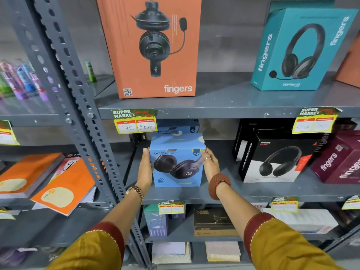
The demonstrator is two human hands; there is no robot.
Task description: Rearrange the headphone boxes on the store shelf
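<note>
A light blue Zebronics headphone box (177, 162) stands on the middle shelf (233, 193). My left hand (146, 166) presses flat on its left side and my right hand (210, 164) on its right side, so both grip it. A second blue Zebronics box (178, 128) shows behind it, mostly hidden. To the right on the same shelf stand a black-and-white Rockerz box (272, 158) and a maroon Fingers box (339, 160). On the upper shelf (224, 102) stand an orange Fingers box (153, 45) and a teal Fingers box (300, 49).
A slotted grey upright (78, 106) runs diagonally left of the boxes. Price tags (134, 120) hang from the shelf edges. Orange notebooks (58, 184) lie on the left bay. Small boxes (212, 223) sit on the lower shelf. Open shelf space lies between the blue and black boxes.
</note>
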